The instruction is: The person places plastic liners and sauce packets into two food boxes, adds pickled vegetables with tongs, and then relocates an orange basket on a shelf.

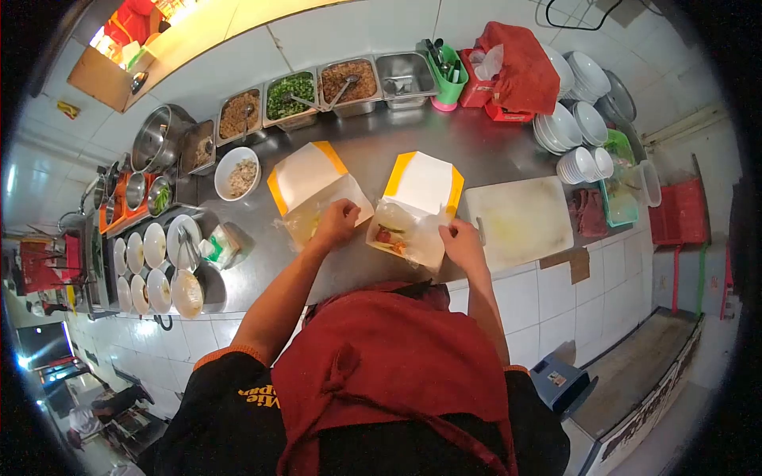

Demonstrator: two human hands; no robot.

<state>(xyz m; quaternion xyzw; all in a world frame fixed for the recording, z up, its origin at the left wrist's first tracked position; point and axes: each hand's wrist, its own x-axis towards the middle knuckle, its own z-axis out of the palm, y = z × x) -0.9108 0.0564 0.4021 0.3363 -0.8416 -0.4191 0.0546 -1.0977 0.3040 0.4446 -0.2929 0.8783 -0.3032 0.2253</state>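
Note:
Two open takeaway boxes with white lids and yellow edges lie side by side on the steel counter. The left box (308,176) is lined with clear plastic. My left hand (337,224) is over its right side with the fingers curled together; what they pinch is too small to make out. The right box (425,184) holds some food (391,238) with red and green pieces on a clear liner. My right hand (461,241) is at this box's right edge, fingers closed at the liner or rim; exactly what it grips is unclear.
Metal trays of toppings (290,97) line the back. A white bowl (237,174) and several small bowls (158,291) are at the left. At the right are a cutting board (520,224), stacked bowls (558,128) and a red cloth (520,67). A person in red (129,21) appears beyond the opening.

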